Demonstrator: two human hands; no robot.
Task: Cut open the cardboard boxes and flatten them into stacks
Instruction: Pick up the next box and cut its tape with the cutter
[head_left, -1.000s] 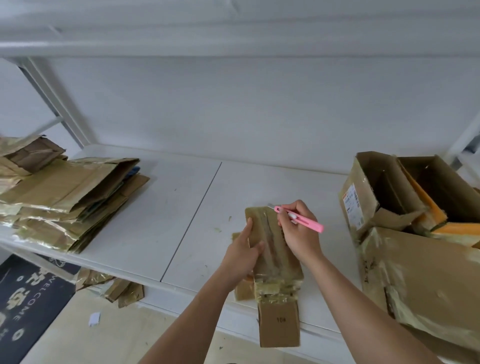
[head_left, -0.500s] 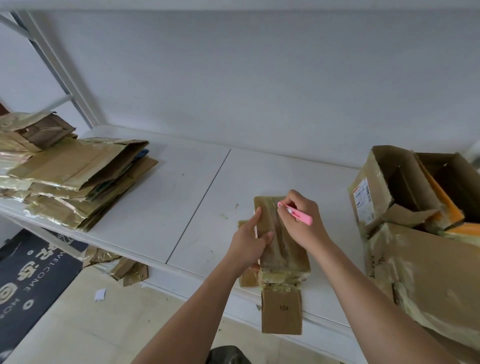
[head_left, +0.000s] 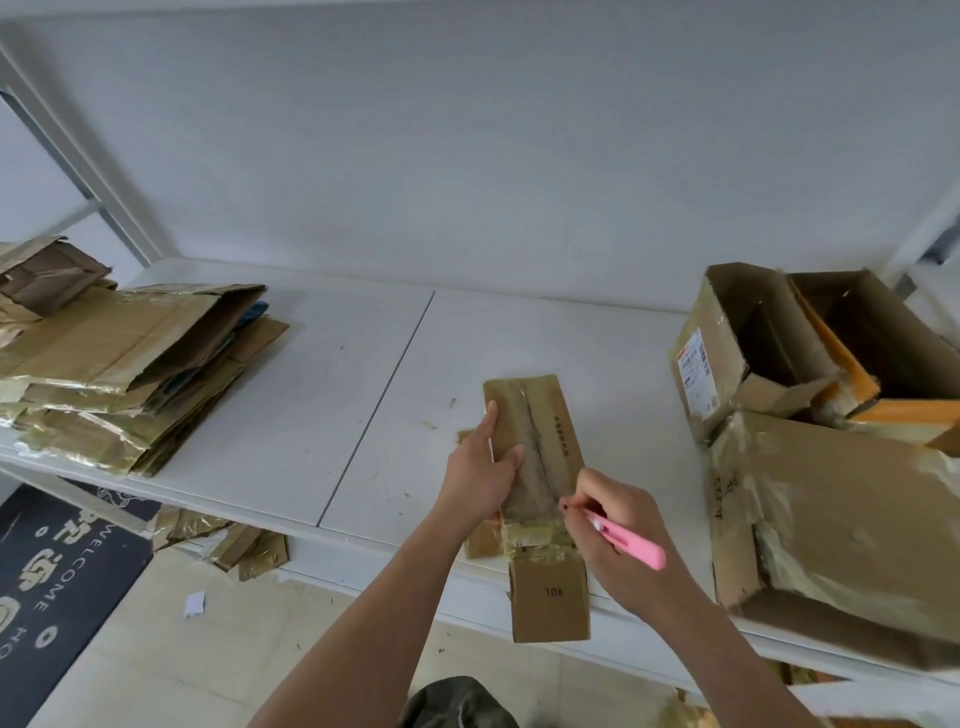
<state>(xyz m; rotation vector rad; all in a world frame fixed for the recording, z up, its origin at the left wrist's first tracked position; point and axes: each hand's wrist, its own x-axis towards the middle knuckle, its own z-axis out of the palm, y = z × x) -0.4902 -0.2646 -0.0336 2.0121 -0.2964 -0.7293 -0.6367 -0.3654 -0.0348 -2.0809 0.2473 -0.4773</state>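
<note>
With the small taped box lying at the table front edge, left hand clamped on its side and right hand closed around the pink cutter, a blade slip along the seam could nick the steadying fingers.

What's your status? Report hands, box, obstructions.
Left hand pins small taped box on shelf. Right hand grips pink cutter, tip at tape seam's near end. Nothing blocking.
</note>
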